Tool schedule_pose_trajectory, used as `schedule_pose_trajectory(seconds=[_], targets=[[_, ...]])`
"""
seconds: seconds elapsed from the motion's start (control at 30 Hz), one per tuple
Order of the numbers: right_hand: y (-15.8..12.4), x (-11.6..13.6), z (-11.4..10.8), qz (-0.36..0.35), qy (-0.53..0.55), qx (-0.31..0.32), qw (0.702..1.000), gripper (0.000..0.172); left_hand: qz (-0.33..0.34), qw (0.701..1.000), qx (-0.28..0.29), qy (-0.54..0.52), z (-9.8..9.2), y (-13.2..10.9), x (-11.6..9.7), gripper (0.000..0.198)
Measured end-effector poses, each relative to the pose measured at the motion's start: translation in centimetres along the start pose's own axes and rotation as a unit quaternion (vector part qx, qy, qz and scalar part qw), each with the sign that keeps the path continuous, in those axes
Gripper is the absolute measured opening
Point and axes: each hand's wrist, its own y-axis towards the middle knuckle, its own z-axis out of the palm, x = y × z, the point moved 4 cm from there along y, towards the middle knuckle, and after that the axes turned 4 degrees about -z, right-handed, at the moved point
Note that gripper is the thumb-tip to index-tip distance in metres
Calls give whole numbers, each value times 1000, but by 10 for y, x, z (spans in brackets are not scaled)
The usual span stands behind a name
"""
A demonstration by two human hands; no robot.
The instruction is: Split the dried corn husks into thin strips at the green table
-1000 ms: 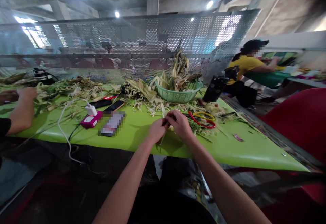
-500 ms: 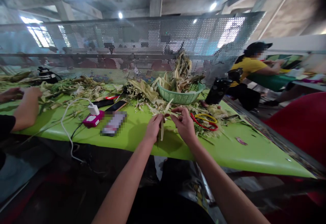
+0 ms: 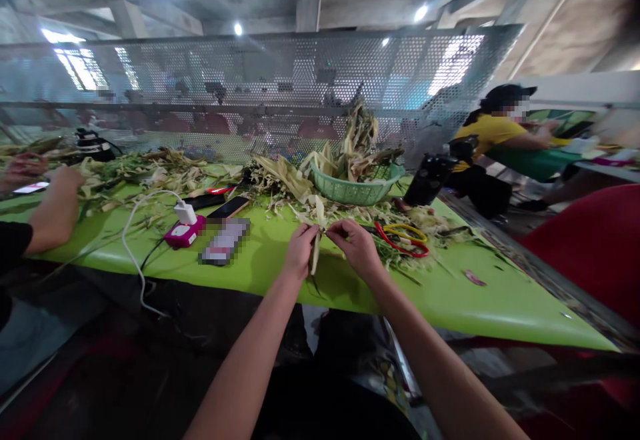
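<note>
My left hand [image 3: 301, 251] is closed on pale, dry corn husk strips [image 3: 315, 258], which stick up above the fingers and hang down below them. My right hand [image 3: 354, 245] comes in from the right with thumb and fingers pinched together at the middle of the husk. What lies between those fingertips is too small to make out. Just right of that hand lie scissors with red handles [image 3: 400, 243] and a yellow ring-shaped handle or loop [image 3: 407, 230], among husk shreds. A green basket [image 3: 350, 190] heaped with dry corn husks [image 3: 361, 137] stands beyond my hands.
A phone [image 3: 223, 241], a dark phone [image 3: 229, 209] and a magenta power socket [image 3: 184, 232] with a white cable [image 3: 131, 227] lie to the left. A black bottle [image 3: 429, 180] stands right. A co-worker's arm [image 3: 56, 210] rests at far left. A perforated metal screen [image 3: 280, 87] rises behind.
My right hand's fingers have closed into a pinch against the husk. The husk strips have turned slightly in my left hand. At far left, a bright-screened object now shows by the co-worker's hand.
</note>
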Motion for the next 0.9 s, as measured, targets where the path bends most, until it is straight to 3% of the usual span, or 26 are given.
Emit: schedule_pose_trajectory(seconds=[0.27,0.4,0.6,0.77,0.9], targets=[[1,-4,-3,3,-22,-12,1000,13,-7,1000,10,2,1,-1,-1,24],[-4,-5,-13,51,0,-70,996,19,7,1000,-1,-1,0,0,-2,28],[-9,-5,4,80,46,52,994,20,21,999,22,-41,4,1,-4,32],[-8,-5,6,63,41,38,996,15,-18,999,14,-33,3,1,0,34],[-7,-1,1,36,8,22,999,10,21,998,22,47,4,-1,-5,31]])
